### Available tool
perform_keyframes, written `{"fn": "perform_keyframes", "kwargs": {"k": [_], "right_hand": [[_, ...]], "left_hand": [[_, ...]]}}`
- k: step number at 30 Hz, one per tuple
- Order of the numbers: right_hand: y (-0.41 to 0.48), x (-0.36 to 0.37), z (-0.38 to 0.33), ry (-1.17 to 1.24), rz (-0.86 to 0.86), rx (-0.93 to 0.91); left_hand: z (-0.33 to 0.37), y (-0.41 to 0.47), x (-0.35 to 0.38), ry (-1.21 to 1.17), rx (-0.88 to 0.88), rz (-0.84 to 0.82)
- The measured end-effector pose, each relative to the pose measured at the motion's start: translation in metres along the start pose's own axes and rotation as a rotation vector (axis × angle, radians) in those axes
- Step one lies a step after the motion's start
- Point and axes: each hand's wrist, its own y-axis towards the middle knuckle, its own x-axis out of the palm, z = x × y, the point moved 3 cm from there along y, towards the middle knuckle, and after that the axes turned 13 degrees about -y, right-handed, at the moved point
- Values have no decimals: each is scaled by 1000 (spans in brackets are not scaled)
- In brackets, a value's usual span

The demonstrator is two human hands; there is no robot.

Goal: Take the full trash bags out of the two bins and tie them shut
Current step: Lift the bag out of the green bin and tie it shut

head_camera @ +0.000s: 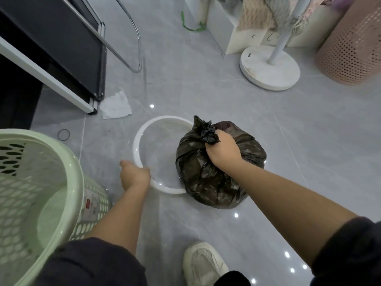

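Basket (69, 172) bottom-left; L hand (135, 175) fingers curled on bin (137, 141) rim; R hand (223, 149) fingers clutch bag (206, 182) neck, bag hiding bin's right rim.

The label (91, 207) on the green basket (68, 168) is unreadable

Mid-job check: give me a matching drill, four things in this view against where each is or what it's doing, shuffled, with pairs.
1 left hand
2 right hand
3 green basket
4 crumpled tissue

A grips the neck of the black bag
B on floor beside dark furniture
C holds the rim of the white bin
D stands at far left

Pairs: 1-C, 2-A, 3-D, 4-B
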Motion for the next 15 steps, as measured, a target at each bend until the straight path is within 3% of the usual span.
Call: {"fn": "perform_keyframes", "kwargs": {"k": [7, 11, 15], "right_hand": [[-26, -76, -26, -163, 127, 21], [-44, -103, -53, -174, 154, -12], [-57, -121, -82, -137, 180, -20]], "left_hand": [[109, -53, -45, 228, 658, -68], [148, -63, -101, 285, 776, 31], [173, -69, -170, 199, 744, 158]]}}
